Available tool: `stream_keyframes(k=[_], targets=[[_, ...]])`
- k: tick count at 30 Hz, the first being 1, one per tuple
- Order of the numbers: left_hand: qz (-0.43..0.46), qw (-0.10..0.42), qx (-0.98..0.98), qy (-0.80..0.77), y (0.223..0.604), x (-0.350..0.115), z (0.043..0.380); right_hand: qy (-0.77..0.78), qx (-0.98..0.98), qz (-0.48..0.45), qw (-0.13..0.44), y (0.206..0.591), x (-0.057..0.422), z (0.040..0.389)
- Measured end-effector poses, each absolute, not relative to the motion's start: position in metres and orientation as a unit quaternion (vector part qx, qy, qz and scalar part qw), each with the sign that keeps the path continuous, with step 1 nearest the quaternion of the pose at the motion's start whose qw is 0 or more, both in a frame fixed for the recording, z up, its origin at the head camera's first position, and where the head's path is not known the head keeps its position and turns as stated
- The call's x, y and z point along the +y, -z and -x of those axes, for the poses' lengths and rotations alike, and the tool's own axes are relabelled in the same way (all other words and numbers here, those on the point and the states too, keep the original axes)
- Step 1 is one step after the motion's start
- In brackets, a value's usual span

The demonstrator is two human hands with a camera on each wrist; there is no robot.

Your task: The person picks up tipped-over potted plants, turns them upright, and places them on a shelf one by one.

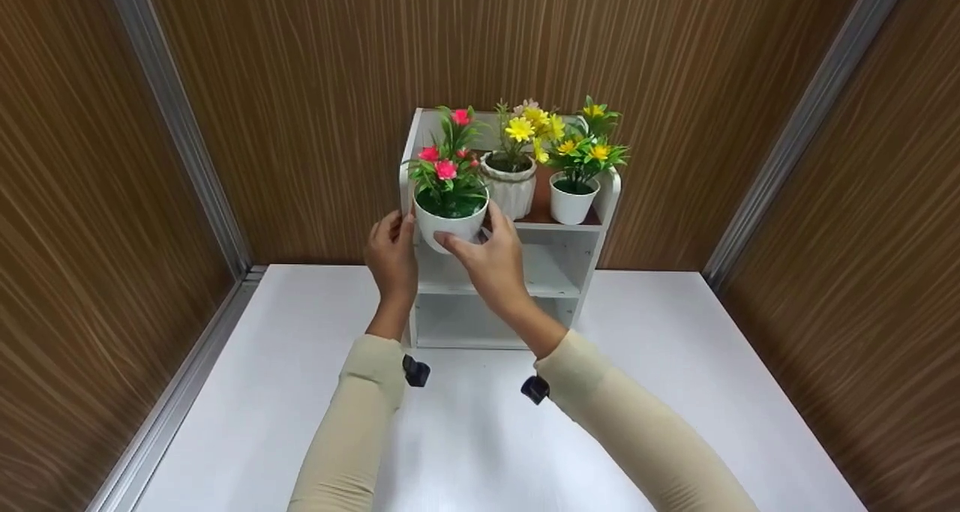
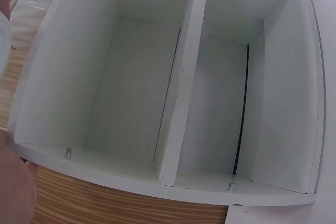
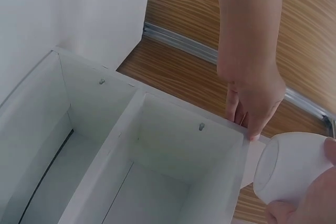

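Observation:
My right hand (image 1: 495, 261) grips a white flowerpot (image 1: 450, 231) holding an artificial plant with pink flowers (image 1: 446, 169). Its thumb lies across the pot's front, and the fingers go round the right side. In the right wrist view the pot (image 3: 296, 161) is tilted beside the top corner of a small white shelf unit (image 3: 131, 103), its underside showing. At the unit's left side is my left hand (image 1: 393, 261); the right wrist view shows that hand (image 3: 254, 90) pinching the front edge of the side panel, the other fingers curled outside it.
On the shelf's brown top stand a ribbed whitish pot (image 1: 510, 193) with yellow flowers and a small white pot (image 1: 571, 203) with yellow-orange blooms. Two lower compartments face forward. Wood-patterned panels (image 1: 300, 122) surround the white table (image 1: 480, 437) at the back and both sides.

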State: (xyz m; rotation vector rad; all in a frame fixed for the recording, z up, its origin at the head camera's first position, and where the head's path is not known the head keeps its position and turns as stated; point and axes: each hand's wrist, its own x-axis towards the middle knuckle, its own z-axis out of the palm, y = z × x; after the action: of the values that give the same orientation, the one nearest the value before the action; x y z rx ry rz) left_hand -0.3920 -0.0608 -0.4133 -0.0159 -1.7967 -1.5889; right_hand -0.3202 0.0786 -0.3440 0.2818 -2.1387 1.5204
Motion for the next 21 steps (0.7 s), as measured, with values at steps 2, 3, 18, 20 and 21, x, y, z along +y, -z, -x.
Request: stream_keyframes(k=[2,3,18,20,21], targets=[[0.008,0.365,-0.700,0.613,0.413,-0.061,0.392,-0.556,-0.785,-0.101,0.254,0.343,0.077,0.325],[0.010,0.366,-0.702,0.611,0.413,-0.061,0.392,-0.555,-0.785,-0.100,0.257,0.343,0.076,0.328],[0.010,0.381,-0.700,0.604,0.413,-0.060,0.392,-0.531,-0.797,-0.063,0.281,0.344,0.065,0.354],[0.011,0.382,-0.697,0.607,0.413,-0.060,0.392,-0.529,-0.799,-0.062,0.281,0.343,0.063,0.355],[0.011,0.383,-0.695,0.608,0.413,-0.060,0.392,-0.526,-0.800,-0.061,0.283,0.343,0.063,0.356]])
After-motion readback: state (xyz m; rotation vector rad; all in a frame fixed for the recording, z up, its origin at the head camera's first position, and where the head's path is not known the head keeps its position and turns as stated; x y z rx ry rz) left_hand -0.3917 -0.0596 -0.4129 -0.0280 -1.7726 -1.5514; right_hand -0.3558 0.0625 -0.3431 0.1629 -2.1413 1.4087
